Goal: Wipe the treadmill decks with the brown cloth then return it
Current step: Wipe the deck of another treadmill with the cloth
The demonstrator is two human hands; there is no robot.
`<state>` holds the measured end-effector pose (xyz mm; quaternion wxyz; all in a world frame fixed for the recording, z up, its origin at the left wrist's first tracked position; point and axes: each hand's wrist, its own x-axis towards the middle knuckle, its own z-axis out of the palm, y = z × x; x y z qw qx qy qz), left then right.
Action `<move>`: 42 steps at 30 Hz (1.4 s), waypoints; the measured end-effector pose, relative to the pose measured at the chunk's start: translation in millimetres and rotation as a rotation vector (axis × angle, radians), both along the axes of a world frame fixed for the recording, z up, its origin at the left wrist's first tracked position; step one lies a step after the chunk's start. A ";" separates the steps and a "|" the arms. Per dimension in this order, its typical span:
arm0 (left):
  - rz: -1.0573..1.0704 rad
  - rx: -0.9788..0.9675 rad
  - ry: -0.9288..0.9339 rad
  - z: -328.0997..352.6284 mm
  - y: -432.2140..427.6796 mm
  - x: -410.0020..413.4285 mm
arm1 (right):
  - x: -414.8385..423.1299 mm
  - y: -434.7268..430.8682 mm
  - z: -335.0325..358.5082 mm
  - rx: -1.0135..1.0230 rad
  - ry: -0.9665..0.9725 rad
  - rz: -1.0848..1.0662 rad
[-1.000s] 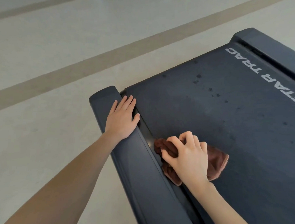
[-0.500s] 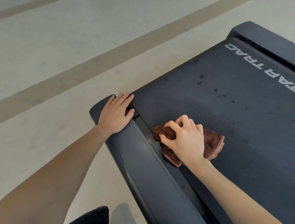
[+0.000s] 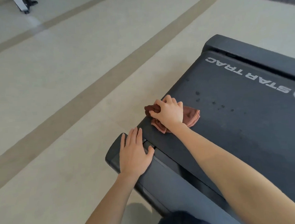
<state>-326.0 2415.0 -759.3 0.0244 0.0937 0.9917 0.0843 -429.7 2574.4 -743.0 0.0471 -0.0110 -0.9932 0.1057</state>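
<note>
Spotted treadmill belt [image 3: 245, 133] under brown cloth [image 3: 192, 115]; beige floor [image 3: 56, 65], tan stripes [image 3: 92, 95].

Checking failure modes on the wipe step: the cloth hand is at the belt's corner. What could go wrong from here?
1. The brown cloth is bunched under the right hand, so contact is small. The dark spots further along the belt could be missed.
2. The cloth appears to overhang the belt's end edge and might slip off.
3. The left hand rests flat on the side rail, thumb by the gap, where it might catch.
</note>
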 end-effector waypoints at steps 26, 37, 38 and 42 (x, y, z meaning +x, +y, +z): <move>-0.254 0.159 -0.142 -16.8 -5.6 -56.3 | 2.5 23.9 -6.5 -0.028 0.065 -0.524; -0.284 0.131 -0.220 -12.0 -3.4 -66.2 | -10.6 15.5 6.7 -0.060 -0.036 -0.344; -0.285 0.154 -0.227 -9.0 -4.6 -66.6 | 8.5 11.7 7.2 -0.055 -0.022 -0.311; -0.277 0.255 -0.180 -9.9 -38.6 -62.7 | 84.0 -2.8 2.8 -0.053 0.083 -0.269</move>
